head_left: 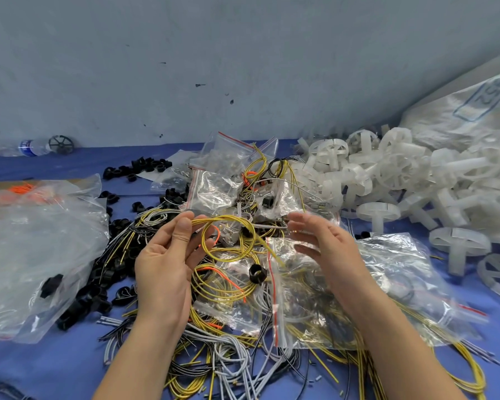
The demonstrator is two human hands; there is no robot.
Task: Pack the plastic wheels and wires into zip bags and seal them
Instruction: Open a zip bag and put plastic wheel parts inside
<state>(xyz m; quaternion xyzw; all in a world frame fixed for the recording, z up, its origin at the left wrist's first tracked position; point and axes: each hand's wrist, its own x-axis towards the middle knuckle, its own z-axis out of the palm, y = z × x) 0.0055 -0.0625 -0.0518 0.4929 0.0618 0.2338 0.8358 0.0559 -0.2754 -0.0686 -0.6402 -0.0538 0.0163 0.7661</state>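
The left hand (pixel 162 255) pinched a loop of yellow wire (pixel 225 218) between thumb and fingers, above the middle of the bench (pixel 55 368). The right hand (pixel 318 241) hung just beside the loop, fingers straight and apart, holding nothing (it was blurred). A zip bag (pixel 306 307) lay beneath it; the wheels (pixel 393 168) were heaped along the far right edge. Recommended: coil tight and flat, pinch the crossing, and tuck loose tails before bagging.
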